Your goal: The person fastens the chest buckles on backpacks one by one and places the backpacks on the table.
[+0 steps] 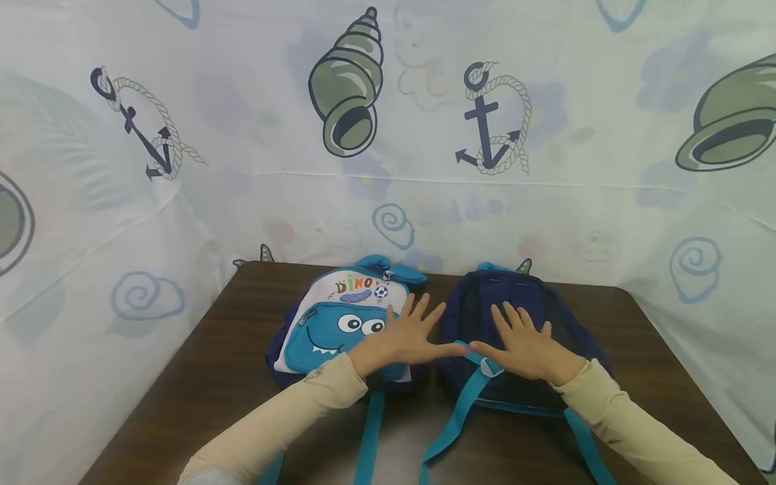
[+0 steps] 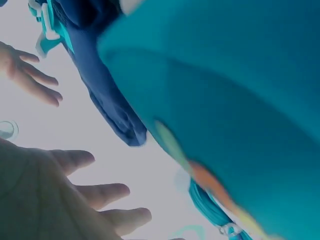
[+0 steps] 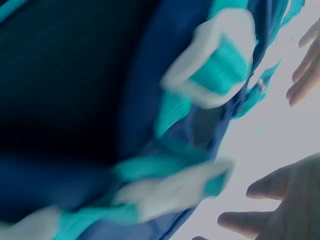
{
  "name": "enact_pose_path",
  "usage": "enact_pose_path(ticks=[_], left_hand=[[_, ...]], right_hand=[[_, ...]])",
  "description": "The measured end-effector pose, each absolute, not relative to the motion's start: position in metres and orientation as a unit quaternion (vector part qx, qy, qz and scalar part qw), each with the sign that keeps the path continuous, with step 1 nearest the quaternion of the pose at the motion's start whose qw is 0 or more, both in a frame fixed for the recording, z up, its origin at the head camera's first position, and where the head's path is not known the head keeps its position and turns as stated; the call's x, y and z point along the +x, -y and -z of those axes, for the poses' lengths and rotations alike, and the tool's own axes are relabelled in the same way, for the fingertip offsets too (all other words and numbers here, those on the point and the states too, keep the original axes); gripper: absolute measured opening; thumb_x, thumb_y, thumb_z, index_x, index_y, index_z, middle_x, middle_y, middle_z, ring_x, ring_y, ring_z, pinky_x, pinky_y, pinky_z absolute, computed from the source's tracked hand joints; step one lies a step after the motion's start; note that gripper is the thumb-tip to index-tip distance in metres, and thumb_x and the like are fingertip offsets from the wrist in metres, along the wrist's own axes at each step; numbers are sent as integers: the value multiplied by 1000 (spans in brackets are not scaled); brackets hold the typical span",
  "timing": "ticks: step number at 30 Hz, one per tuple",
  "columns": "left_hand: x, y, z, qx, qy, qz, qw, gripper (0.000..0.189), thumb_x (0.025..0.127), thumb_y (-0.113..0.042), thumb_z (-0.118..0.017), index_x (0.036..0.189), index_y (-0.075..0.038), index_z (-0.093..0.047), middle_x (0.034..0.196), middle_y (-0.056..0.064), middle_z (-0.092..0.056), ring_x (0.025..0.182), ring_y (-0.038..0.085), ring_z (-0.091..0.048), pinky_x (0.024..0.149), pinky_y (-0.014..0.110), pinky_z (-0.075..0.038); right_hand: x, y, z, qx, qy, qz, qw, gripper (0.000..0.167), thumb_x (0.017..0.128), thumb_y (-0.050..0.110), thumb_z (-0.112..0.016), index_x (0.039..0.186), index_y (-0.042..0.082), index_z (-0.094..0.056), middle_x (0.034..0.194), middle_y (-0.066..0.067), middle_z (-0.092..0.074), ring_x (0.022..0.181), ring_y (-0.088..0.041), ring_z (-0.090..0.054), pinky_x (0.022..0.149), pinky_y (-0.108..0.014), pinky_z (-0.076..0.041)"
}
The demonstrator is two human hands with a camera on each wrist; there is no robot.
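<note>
Two small backpacks lie side by side on a brown table. The left backpack (image 1: 327,330) shows a white and teal front with a cartoon face and the word DINO. The right backpack (image 1: 479,310) is navy, with its strap side up and teal straps. My left hand (image 1: 403,337) is spread, held over the right part of the left backpack. Over the navy backpack is my right hand (image 1: 524,347), also with fingers spread. The two thumbs nearly meet between the bags. Neither hand holds anything. Whether the hands touch the bags cannot be told.
Teal straps (image 1: 370,438) hang from the bags toward the near side of the brown table (image 1: 200,404). A white plastic buckle (image 1: 490,368) sits on one strap beside my right thumb. Behind the table hangs a white cloth (image 1: 254,135) printed with shells and anchors.
</note>
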State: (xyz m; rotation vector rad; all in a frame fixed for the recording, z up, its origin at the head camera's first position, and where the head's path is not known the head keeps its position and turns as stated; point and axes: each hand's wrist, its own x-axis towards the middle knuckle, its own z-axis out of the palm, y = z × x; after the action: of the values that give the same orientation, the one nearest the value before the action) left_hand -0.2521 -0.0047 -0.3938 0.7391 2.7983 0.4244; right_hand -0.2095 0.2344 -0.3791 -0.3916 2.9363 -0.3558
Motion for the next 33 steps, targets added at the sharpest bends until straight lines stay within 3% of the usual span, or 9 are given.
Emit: enact_pose_path(ticks=[8,19,33], left_hand=[[-256,49,400,228,-954,-170,96,109,76,-96,-25,161,-28,-16,169,9,-9,154,42,-4,116,73,-10],[-253,116,404,172,-958,-215,77,99,86,-85,-34,162,-24,-15,168,13,-10,152,49,-2,112,78,-6],[-251,190,413,89,-971,-213,64,97,92,-77,-34,161,-12,-13,166,24,-9,148,58,0,109,81,-5]], right_hand=[[-217,-189,378,-154,-979,110,80,98,95,72,-38,157,-2,-20,162,-31,-16,146,-58,-17,102,-86,-11],[-224,-120,378,-185,-971,116,96,100,92,74,-41,159,3,-20,164,-25,-15,149,-53,-16,105,-84,-11],[-236,-59,374,-213,-968,91,92,100,91,77,-40,159,6,-21,164,-23,-19,150,-50,-16,106,-82,-15]])
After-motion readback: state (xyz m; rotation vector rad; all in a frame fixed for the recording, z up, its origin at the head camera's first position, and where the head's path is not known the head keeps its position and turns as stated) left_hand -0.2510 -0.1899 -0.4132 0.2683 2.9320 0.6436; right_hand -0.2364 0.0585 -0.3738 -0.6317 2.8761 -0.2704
